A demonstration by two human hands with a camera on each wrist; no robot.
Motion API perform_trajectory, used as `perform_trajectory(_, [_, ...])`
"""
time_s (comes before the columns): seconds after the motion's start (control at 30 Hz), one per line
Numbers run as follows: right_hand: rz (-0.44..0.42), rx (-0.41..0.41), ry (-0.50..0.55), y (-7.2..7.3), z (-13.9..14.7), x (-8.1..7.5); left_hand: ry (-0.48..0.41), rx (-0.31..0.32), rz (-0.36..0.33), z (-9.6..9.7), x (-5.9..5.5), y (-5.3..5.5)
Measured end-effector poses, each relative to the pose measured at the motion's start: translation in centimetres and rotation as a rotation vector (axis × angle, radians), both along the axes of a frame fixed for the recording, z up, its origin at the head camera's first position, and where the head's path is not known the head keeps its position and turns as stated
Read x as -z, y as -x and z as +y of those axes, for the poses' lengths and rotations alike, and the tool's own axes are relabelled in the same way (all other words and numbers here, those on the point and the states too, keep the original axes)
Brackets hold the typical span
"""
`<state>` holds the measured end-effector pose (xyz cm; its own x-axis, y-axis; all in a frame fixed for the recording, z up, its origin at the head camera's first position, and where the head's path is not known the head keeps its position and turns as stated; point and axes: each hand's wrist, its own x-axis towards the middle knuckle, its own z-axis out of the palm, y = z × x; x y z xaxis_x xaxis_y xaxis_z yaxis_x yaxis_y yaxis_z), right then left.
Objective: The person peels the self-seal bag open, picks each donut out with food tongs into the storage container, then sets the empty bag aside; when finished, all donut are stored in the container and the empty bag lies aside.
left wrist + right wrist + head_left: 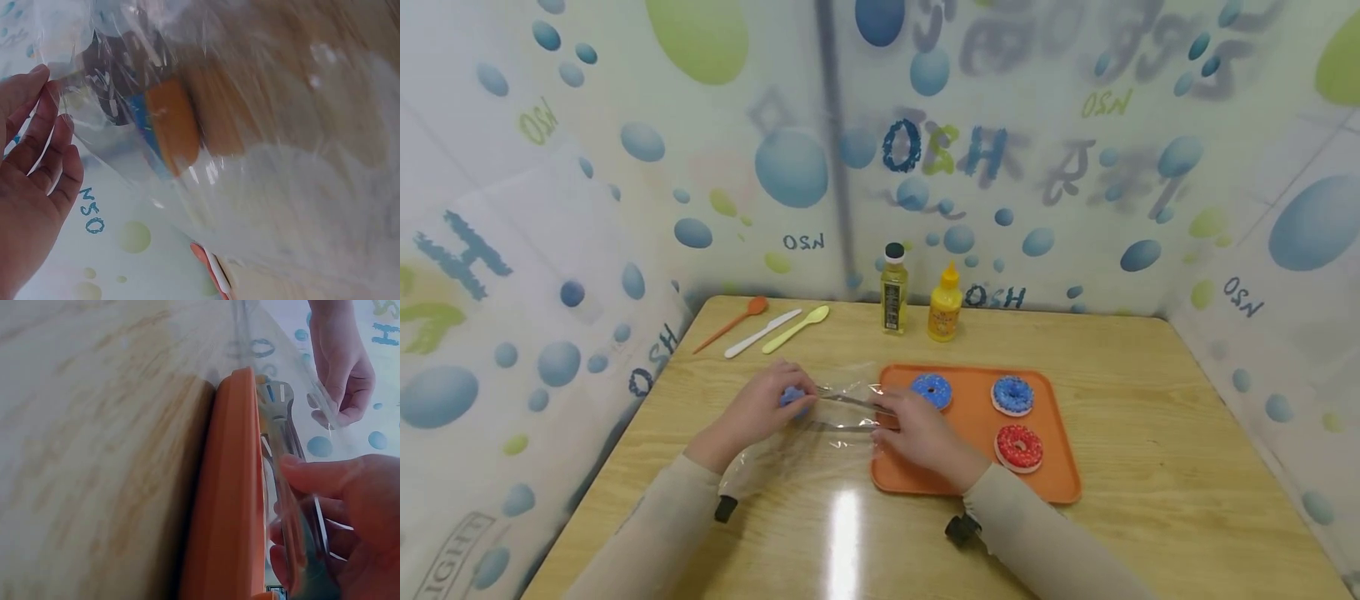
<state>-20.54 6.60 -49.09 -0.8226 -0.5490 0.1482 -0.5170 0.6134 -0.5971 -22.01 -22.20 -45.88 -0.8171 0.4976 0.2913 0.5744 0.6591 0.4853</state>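
My left hand (767,406) pinches the edge of a clear plastic bag (300,200). In my right hand (919,429) is a pair of metal tongs (285,434), gripped between thumb and fingers, their arms pointing left toward the bag. A blue-topped toy donut (796,401) shows beside the left fingers, at the tongs' far end; the left wrist view shows its brown side through the film. Whether the tongs squeeze it is hard to tell. Under the right hand's side lies an orange tray (955,467) with two blue donuts (1013,395) and a red donut (1019,448).
Behind the hands lie an orange spoon (757,307), a white knife (763,333) and a yellow-green spoon (797,328). An oil bottle (893,292) and a yellow squeeze bottle (945,308) stand by the patterned back wall (865,217). Wooden table surface (1172,433) extends right of the tray.
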Motion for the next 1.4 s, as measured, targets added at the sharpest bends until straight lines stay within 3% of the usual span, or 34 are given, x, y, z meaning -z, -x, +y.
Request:
perform_trajectory(0.27, [0.027, 0.022, 0.05, -0.9, 2.1, -0.1, -0.015, 0.001, -0.002, 0.0, 0.1, -0.1])
perform_trajectory(0.53, [0.03, 0.053, -0.027, -2.6, 4.7, -1.0, -0.016, -0.058, -0.007, -0.9, 0.3, -0.9])
perform_trajectory(0.77, [0.002, 0.091, -0.026, -3.9, 7.0, -1.6, -0.001, -0.076, 0.001, -1.4, 0.6, -1.2])
perform_trajectory(1.2, [0.137, 0.099, -0.032, -5.9, 12.9, -1.8, 0.022, -0.066, 0.012, -2.4, 0.9, -1.5])
perform_trajectory(1.4, [0.111, 0.132, -0.045, -6.5, 15.4, -2.3, 0.035, -0.076, 0.035, -3.1, 0.8, -1.7])
